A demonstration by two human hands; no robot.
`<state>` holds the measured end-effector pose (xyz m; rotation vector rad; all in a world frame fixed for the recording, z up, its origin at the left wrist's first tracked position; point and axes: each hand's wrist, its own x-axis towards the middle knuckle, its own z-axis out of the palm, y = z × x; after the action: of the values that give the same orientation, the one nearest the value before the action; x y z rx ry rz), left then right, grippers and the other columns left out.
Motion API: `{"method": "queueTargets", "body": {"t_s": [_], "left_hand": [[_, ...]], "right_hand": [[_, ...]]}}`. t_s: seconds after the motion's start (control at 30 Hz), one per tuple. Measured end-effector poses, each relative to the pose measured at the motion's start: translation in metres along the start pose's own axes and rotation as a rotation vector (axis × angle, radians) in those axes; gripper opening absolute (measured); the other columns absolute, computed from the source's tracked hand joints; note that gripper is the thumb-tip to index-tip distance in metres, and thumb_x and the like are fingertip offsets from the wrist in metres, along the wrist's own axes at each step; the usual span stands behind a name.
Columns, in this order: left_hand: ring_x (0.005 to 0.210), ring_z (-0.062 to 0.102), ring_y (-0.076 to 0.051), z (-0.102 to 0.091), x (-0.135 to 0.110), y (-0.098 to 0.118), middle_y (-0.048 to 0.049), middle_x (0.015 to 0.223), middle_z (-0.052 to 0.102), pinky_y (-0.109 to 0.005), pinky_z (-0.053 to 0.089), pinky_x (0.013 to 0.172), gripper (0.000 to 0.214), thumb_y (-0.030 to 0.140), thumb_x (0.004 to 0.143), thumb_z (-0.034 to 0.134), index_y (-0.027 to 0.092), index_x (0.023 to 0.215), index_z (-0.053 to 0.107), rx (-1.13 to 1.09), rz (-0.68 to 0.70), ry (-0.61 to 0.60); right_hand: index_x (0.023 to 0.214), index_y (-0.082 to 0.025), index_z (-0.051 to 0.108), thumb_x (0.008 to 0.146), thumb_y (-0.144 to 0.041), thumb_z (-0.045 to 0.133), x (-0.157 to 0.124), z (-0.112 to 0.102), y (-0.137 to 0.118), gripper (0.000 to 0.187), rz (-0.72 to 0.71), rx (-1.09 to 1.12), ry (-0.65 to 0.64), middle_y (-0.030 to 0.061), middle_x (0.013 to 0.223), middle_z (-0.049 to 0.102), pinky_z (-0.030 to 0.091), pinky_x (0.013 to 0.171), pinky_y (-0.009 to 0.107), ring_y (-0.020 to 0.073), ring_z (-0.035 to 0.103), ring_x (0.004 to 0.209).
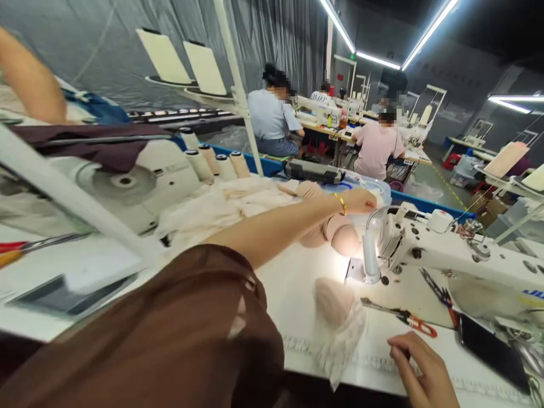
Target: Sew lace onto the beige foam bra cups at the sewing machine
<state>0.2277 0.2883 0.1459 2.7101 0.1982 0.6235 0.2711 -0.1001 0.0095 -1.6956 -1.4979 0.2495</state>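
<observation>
My left arm, in a brown sleeve with a gold bracelet, stretches forward across the sewing table (289,306). My left hand (360,200) is over a clear plastic bin (380,187) behind the machine head; its fingers are hidden. Below that wrist lie pale pink bra cups (346,238). A single pink cup with lace (335,303) lies near the front edge, blurred. My right hand (420,362) is at the front edge, fingers loosely bent and nothing visible in them. Nearest to it are orange-handled thread snips (419,324). The white sewing machine (450,243) has a lit lamp (370,258) by its needle area.
Scissors (440,294) and a black phone (493,351) lie right of the snips. Pale fabric (221,204) is heaped at left, near thread cones (199,164) and a thread stand (238,68). Another person's arm (32,79) is at far left. Several people sit at machines beyond.
</observation>
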Motion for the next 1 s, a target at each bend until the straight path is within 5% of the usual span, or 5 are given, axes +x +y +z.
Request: {"method": "queueTargets", "body": {"t_s": [0.1,0.27,0.4,0.53,1.0], "left_hand": [[0.083,0.066,-0.017,-0.001,-0.071,0.002,-0.0032,0.088,0.073,-0.028,0.049,0.078,0.01,0.022,0.092,0.065,0.016,0.089,0.072,0.012,-0.063,-0.1],[0.101,0.066,-0.021,0.02,-0.183,0.039,-0.0063,0.104,0.073,-0.033,0.048,0.092,0.015,0.024,0.097,0.057,0.019,0.103,0.07,-0.058,0.056,-0.069],[0.093,0.065,-0.023,0.056,-0.232,0.079,-0.0079,0.103,0.068,-0.035,0.05,0.083,0.025,0.033,0.098,0.058,0.018,0.118,0.065,-0.007,-0.205,-0.016],[0.099,0.061,-0.027,0.071,-0.236,0.094,-0.0098,0.106,0.063,-0.039,0.051,0.088,0.029,0.035,0.096,0.06,0.02,0.121,0.065,-0.001,-0.305,-0.09],[0.097,0.06,-0.029,0.08,-0.218,0.069,-0.0118,0.104,0.062,-0.042,0.049,0.089,0.031,0.042,0.083,0.07,0.015,0.097,0.063,-0.009,-0.556,-0.071]], "right_hand": [[0.11,-0.029,0.068,0.102,-0.028,0.055,0.003,0.007,-0.002,0.015,-0.015,-0.003,-0.061,0.0034,0.093,0.07,0.057,0.075,0.028,0.0191,0.069,0.085],[0.113,-0.025,0.064,0.105,-0.023,0.049,0.015,0.029,-0.009,0.017,-0.074,-0.014,-0.098,0.0064,0.101,0.066,0.056,0.079,0.032,0.0205,0.065,0.092],[0.13,-0.025,0.058,0.102,-0.018,0.05,0.027,0.043,-0.011,0.03,-0.216,-0.157,0.004,0.0118,0.119,0.061,0.056,0.09,0.042,0.0252,0.06,0.11],[0.132,-0.025,0.056,0.1,-0.014,0.052,0.032,0.054,-0.012,0.034,-0.288,-0.291,-0.01,0.0126,0.122,0.059,0.056,0.089,0.048,0.0275,0.058,0.109],[0.128,-0.024,0.058,0.102,-0.017,0.053,0.027,0.062,-0.028,0.028,-0.266,-0.288,0.079,0.0113,0.116,0.058,0.053,0.085,0.046,0.0264,0.056,0.105]]}}
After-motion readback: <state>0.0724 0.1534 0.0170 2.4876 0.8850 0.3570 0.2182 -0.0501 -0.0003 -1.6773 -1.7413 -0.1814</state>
